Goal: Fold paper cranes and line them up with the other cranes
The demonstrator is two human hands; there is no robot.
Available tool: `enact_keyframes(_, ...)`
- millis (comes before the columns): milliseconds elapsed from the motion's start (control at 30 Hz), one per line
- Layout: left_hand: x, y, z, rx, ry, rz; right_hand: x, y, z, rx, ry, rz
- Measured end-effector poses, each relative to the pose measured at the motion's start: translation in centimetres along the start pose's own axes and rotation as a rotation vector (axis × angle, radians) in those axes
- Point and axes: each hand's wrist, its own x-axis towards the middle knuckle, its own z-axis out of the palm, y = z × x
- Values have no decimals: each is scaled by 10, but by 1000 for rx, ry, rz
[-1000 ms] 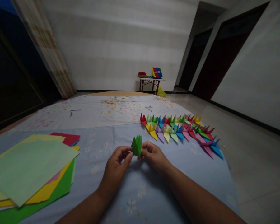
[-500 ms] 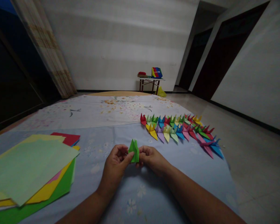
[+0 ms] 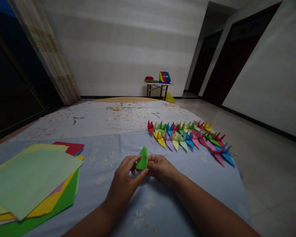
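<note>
A small folded piece of bright green paper [image 3: 142, 159] stands upright between my hands, its pointed tip up. My left hand [image 3: 126, 176] holds its left side, the index finger against the paper and the thumb reaching under its lower right corner. At the right edge my right hand [image 3: 162, 168] pinches the paper, with its fingers curled. Rows of folded paper cranes [image 3: 182, 140] in many colours stand on the cloth beyond my right hand.
Sheets of coloured paper [image 3: 37, 174] lie in a loose pile at the left. A floral cloth [image 3: 98, 204] covers the round table. Against the far wall is a small table [image 3: 160, 84] with a colourful box [image 3: 164, 77], and a yellow bag [image 3: 170, 97] beside it.
My left thumb has moved from the paper's front down to its lower right corner, and the index finger has come onto its left side. The green paper has turned slightly.
</note>
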Motion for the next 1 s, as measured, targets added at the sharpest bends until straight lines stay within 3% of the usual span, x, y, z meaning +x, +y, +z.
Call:
enact_keyframes(300,0,-2,-2,147,-72,126,-2,-3,2,-23,-13,39)
enact_keyframes(467,-1,-2,-1,188,-97,129,0,1,0,-16,3,29)
enact_keyframes(733,-2,-1,-2,176,-57,194,0,0,-1,0,-16,27)
enact_keyframes(1000,2,5,-5,129,9,36,0,0,0,5,-36,-1)
